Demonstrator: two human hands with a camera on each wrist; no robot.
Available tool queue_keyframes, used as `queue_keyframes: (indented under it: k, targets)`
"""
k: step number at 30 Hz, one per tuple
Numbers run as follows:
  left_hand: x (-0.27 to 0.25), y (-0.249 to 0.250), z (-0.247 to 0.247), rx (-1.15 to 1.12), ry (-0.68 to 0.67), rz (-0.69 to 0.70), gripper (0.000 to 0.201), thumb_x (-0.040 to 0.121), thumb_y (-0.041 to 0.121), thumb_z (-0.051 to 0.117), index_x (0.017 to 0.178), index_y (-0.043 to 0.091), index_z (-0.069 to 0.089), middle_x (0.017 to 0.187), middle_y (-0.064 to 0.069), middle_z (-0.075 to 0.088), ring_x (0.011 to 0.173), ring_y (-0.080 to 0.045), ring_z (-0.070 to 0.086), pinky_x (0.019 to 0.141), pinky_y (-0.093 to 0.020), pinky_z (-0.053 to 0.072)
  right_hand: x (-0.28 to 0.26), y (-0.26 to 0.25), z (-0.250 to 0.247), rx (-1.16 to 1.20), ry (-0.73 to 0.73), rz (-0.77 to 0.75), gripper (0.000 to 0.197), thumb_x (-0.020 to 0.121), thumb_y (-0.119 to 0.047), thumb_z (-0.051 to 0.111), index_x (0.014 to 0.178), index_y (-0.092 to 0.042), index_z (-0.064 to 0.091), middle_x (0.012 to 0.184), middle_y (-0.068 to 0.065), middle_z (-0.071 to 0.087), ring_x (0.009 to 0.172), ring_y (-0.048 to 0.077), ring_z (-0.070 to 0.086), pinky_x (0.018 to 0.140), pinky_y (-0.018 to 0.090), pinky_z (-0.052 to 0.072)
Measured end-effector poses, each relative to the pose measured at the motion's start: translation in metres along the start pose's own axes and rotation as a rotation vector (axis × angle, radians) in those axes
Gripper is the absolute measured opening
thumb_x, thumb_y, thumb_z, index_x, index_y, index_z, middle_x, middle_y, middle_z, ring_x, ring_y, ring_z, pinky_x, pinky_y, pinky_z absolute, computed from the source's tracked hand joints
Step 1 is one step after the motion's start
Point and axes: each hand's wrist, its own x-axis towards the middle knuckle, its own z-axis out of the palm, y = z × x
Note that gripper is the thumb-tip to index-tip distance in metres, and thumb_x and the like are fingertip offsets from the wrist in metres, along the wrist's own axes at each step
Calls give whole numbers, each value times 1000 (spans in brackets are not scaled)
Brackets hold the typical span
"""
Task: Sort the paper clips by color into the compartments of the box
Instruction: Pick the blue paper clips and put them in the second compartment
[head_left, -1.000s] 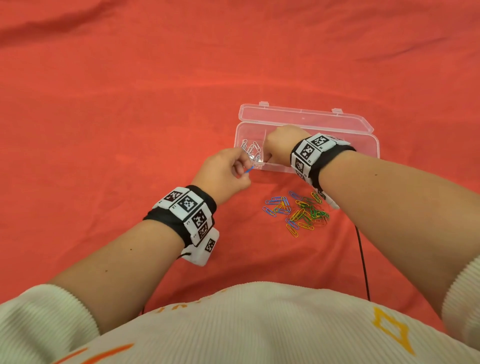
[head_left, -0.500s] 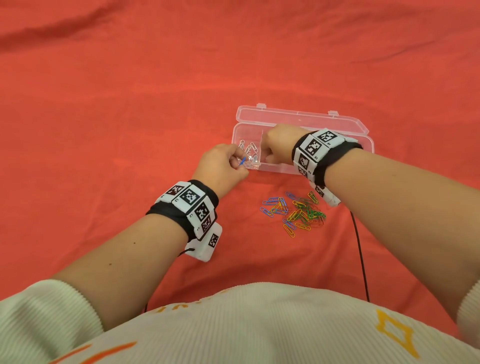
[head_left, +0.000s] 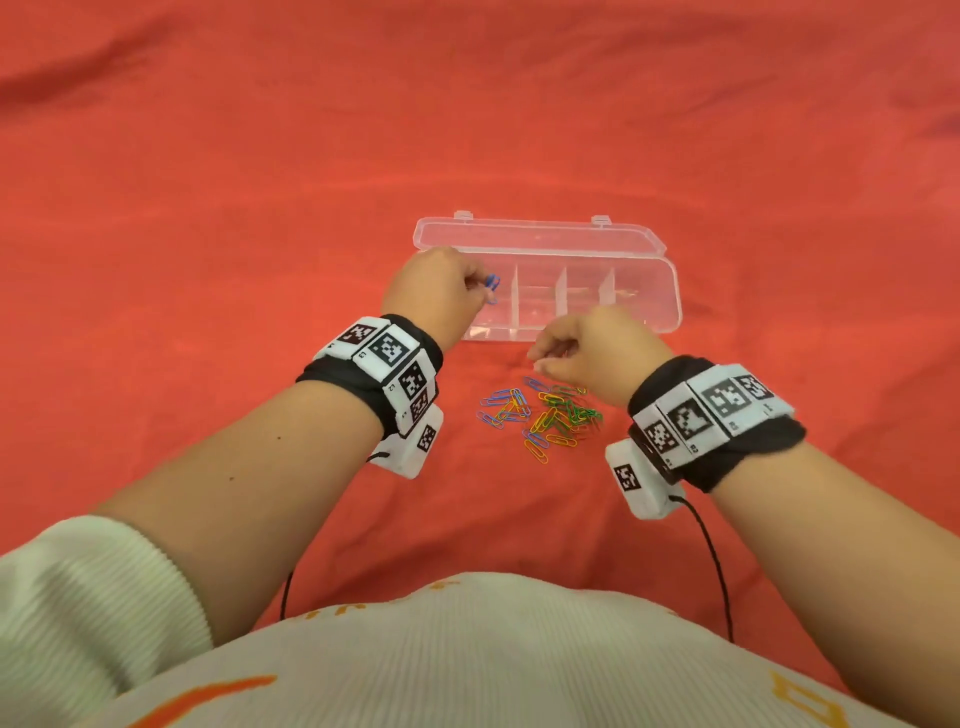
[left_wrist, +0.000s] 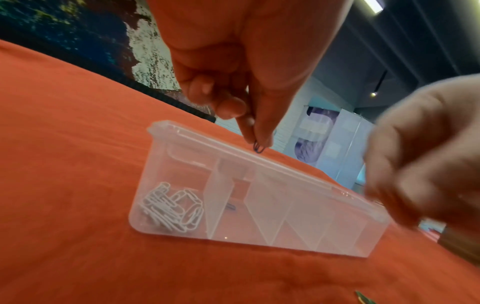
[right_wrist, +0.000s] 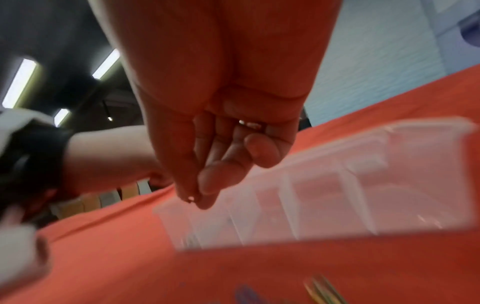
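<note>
No legible text; only coded square markers on both wristbands (head_left: 387, 364)

Both bare forearms reached forward from pale ribbed sleeves (head_left: 78, 582), each wrist wrapped in a black band (head_left: 374, 374) carrying white marker tiles. The left hand (head_left: 431, 296) was raised with its back up, thumb and forefinger pinched together and the other fingers curled in. The right hand (head_left: 587, 353) hovered lower and nearer the body, its fingers (right_wrist: 207, 185) hanging loosely curled downward, fingertips close together.
</note>
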Motion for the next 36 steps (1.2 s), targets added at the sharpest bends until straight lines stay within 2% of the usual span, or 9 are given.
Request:
queue_keyframes:
  k: [3, 7, 10, 14, 18, 24, 28, 31, 36]
  targets:
    - [3, 3, 4, 0, 13, -31, 17, 77, 17, 63, 93, 21, 65, 88, -4, 71, 86, -28, 61, 75, -35, 48, -6, 16, 21, -2, -58, 105, 14, 82, -18, 65, 94, -14, 72, 80, -2, 63, 73, 9, 55, 57, 17, 37]
    - [6, 2, 6, 73, -11, -35, 15, 81, 17, 59, 91, 22, 68, 95, -4, 72, 92, -29, 62, 75, -32, 45, -7, 25, 41, -23, -50, 166, 19, 84, -20, 60, 99, -20, 72, 100, 4, 72, 93, 19, 64, 84, 27, 49]
    - [5, -2, 6, 83, -11, -30, 27, 83, 13, 50, 101, 23, 68, 104, -5, 71, 101, -30, 61, 83, -35, 49, -6, 25, 48, 6, -17, 180, 24, 87, -17, 54, 104, -20, 71, 106, 5, 72, 101, 23, 64, 92, 32, 49]
    - [-16, -2, 2, 34, 62, 118, 26, 79, 15, 50, 96, 21, 69, 100, -5, 71, 102, -30, 58, 86, -38, 48, 2, 26, 49, 7, 63, 231, 24, 87, -18, 53, 103, -21, 71, 105, 4, 72, 99, 23, 64, 87, 31, 50]
    - [-53, -9, 16, 46, -60, 242, 21, 77, 13, 54, 87, 20, 70, 88, -6, 68, 91, -29, 60, 82, -37, 47, 7, 23, 54, -57, 58, 234, 24, 88, -26, 56, 107, -20, 69, 110, 5, 66, 102, 25, 61, 85, 34, 49]
    - [-62, -36, 48, 99, -287, 130, 21, 84, 25, 59, 103, 24, 67, 98, -4, 63, 101, -25, 56, 88, -41, 47, 8, 21, 65, -125, 68, 224, 21, 84, -27, 61, 102, -16, 64, 108, 6, 56, 99, 25, 58, 81, 33, 45]
    - [-60, -33, 62, 107, -312, 107, 25, 85, 29, 59, 109, 24, 63, 103, -3, 60, 106, -23, 53, 90, -41, 46, 13, 23, 63, 57, 93, 312, 5, 76, -21, 68, 74, -22, 63, 88, 3, 59, 78, 21, 59, 70, 29, 46]
    - [-58, -30, 68, 95, -313, 70, 26, 81, 26, 64, 106, 20, 62, 104, -4, 56, 105, -22, 54, 88, -41, 48, 16, 21, 59, 95, 50, 360, 4, 76, -17, 67, 75, -15, 70, 75, 3, 65, 69, 17, 58, 66, 26, 46]
    - [-55, -33, 73, 43, -312, 5, 10, 79, 21, 66, 87, 16, 62, 90, 2, 45, 93, -23, 57, 82, -38, 48, 12, 19, 62, 226, 124, 356, 1, 74, -17, 70, 74, -16, 70, 58, -8, 57, 62, 13, 57, 58, 22, 43]
